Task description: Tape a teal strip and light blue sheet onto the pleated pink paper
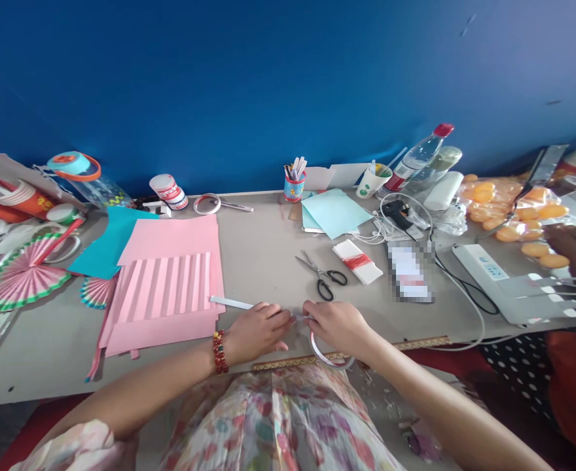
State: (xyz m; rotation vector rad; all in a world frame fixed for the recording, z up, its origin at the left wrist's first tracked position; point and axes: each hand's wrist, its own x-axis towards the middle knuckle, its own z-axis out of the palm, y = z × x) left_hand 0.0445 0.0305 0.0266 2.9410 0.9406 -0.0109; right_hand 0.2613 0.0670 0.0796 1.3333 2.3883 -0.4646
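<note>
My left hand (258, 330) rests near the table's front edge with fingers curled, pinching a white paper strip (232, 303) that runs out to the left. Facing it, my right hand (337, 325) is closed on the same strip's other end, and a white tape ring (323, 353) hangs below that hand. A red bead bracelet (218, 352) circles my left wrist. Just left of my hands lies a pink pleated paper sheet (167, 288) on larger pink sheets. Black-handled scissors (323, 278) lie just beyond my right hand.
Folded paper fans (23, 278) and cups crowd the far left. A glue jar (169, 191), pen cup (294, 186), light blue paper (334, 212), bottles (418, 157), cables and a power strip (489, 271) lie behind and right. Another person's hand (570, 245) is at the right edge.
</note>
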